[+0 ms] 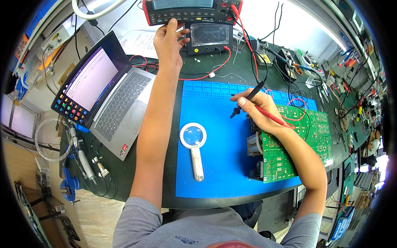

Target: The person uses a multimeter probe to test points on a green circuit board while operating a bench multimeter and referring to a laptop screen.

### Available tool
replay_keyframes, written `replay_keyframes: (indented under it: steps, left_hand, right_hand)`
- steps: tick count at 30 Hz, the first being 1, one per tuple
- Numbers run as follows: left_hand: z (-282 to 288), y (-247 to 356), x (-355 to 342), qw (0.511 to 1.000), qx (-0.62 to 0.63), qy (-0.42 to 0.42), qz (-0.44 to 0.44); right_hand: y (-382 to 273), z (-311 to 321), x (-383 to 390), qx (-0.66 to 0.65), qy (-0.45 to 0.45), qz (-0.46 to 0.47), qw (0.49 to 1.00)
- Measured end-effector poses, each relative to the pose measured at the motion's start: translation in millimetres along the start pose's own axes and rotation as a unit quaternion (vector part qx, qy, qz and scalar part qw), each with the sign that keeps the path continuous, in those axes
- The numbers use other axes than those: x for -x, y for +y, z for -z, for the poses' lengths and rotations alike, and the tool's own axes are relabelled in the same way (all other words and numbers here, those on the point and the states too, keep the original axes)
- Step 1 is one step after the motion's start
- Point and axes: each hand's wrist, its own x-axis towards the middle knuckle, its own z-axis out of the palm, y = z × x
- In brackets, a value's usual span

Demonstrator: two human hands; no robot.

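Near edge: blue work mat (219, 165) covers the middle of the dark bench (173, 202). White magnifying glass (194, 146) lies flat on the mat, handle toward the person, clear of both hands. No real containers here; only the shallow compartment row (215, 89) moulded along the mat's far edge, contents too small to tell.

Green circuit board (297, 144) sits on the mat's right side, overhanging its right edge, grey and black parts along its left edge. Right forearm lies across the board. Right hand (258, 113) is closed around two test probes, a red probe (275, 118) and a black probe (248, 99), tips over bare mat just left of the board, not touching it. Red lead loops over the board's top corner.

Left: open laptop (111, 99), screen lit, angled, just beside the left forearm. Blue clamp-like tool (68, 186) and small white bits by the bench's left edge.

Far: left hand (167, 39) reaches well past the mat, fingers curled, fingertips at the front panel of a red-cased bench meter (192, 11); gripping nothing. A second small dark instrument (209, 37) stands just below it, touching the thumb side. Red and black leads run from both instruments across the bench to the probes.

Right side: clutter of hand tools and cables (347, 91), well apart from the hands.
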Motion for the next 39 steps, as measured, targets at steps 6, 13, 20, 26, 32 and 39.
replay_keyframes:
  steps: [6, 13, 20, 26, 32, 39]
  left_hand:
    - [0.1, -0.3, 0.0, 1.0, 0.001, -0.002, -0.001]
    - [0.3, 0.3, 0.1, 1.0, -0.009, -0.001, -0.007]
    - [0.3, 0.4, -0.3, 1.0, -0.001, -0.001, 0.001]
    - [0.6, 0.3, -0.8, 1.0, 0.003, -0.001, 0.003]
    - [0.5, -0.5, -0.5, 1.0, 0.005, -0.006, -0.002]
    - [-0.3, -1.4, -1.6, 0.999, -0.032, -0.009, -0.013]
  right_hand:
    - [-1.3, 0.5, 0.1, -0.008, -0.004, -0.001, 1.0]
    - [-3.0, 1.1, 0.3, -0.006, -0.007, -0.006, 1.0]
    - [-2.8, 0.7, 0.5, -0.019, -0.004, -0.006, 1.0]
    - [-4.2, 1.2, 0.7, -0.016, -0.005, -0.008, 1.0]
    - [-4.2, 1.4, 0.9, -0.014, -0.006, -0.005, 1.0]
    - [-4.5, 1.7, 0.5, -0.002, -0.007, 0.0, 1.0]
